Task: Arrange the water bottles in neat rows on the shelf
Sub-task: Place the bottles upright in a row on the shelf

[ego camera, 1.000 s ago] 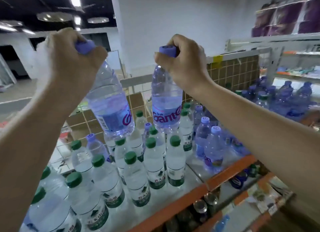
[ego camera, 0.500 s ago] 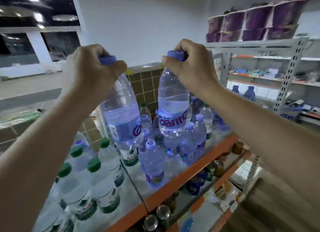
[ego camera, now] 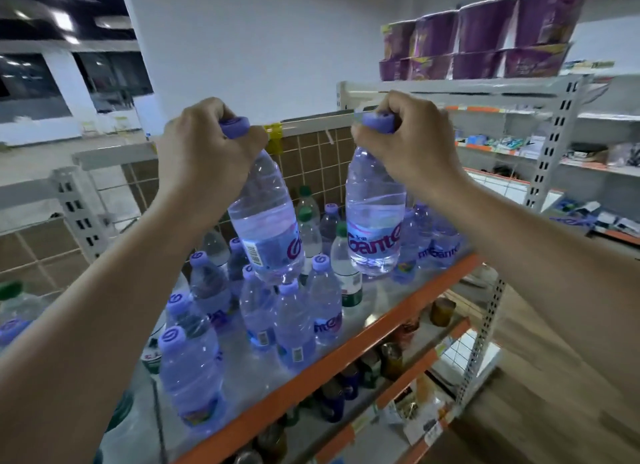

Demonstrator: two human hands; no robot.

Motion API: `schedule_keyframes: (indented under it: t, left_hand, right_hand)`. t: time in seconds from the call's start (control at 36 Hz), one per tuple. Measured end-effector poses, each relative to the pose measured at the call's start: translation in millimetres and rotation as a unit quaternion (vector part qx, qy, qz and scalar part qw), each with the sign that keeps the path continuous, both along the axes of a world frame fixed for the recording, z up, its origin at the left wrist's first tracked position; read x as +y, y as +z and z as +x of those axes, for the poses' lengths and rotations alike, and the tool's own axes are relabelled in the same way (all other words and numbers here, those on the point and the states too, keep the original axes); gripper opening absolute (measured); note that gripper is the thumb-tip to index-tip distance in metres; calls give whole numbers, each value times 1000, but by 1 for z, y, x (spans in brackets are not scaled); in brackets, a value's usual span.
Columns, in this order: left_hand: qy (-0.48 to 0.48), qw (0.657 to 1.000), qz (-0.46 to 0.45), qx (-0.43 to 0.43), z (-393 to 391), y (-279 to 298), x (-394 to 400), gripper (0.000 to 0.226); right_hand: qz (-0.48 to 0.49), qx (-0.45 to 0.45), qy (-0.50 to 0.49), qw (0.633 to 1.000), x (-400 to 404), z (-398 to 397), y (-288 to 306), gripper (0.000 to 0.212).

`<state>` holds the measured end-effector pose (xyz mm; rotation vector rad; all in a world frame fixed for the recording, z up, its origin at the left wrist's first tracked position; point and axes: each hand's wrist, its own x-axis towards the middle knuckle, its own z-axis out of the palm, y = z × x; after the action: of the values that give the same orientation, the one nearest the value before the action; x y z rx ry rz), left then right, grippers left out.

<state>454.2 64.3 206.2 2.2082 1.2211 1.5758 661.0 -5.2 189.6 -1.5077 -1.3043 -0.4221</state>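
- The left hand (ego camera: 204, 148) has its fingers curled tight around the neck and purple cap of a large clear plastic water bottle with a purple label (ego camera: 266, 221), which hangs tilted in the air above the orange-edged shelf board (ego camera: 349, 354).
- The right hand (ego camera: 407, 141) is clamped the same way on the capped neck of a second large clear purple-label bottle (ego camera: 375, 221), which hangs nearly upright over the same board, apart from the first.
- Judged from this, the step in hand is setting both down. To do it well, square the tilted bottle to vertical first, then lower each straight into a bare patch of the board so that its base lands flat and its label faces the orange edge.
- The roomiest bare patch lies right of the standing cluster, just behind the orange edge, below the right-hand bottle.
- In the way: small purple-capped bottles (ego camera: 294, 321) stand loosely grouped on the board, directly under the tilted bottle, whose base hangs just above their caps; a careless descent would likely knock them over.
- Green-capped clear bottles (ego camera: 343, 255) stand mixed among them, farther back from the orange edge.
- More purple-label bottles (ego camera: 436, 235) crowd the board's rear right.
- Below the board sit dark jars and cans (ego camera: 391, 356); above and to its right, purple packs (ego camera: 485, 37) top a grey rack.
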Motion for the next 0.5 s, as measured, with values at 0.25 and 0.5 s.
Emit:
schedule_keyframes:
  t: [0.25, 0.5]
  left_hand:
    - [-17, 999, 21, 26, 66, 6, 24, 20]
    - [-29, 999, 12, 35, 127, 14, 75, 18]
  right_hand:
    - [-159, -14, -34, 987, 25, 81, -41, 28]
    - [-431, -45, 20, 901, 83, 147, -91, 28]
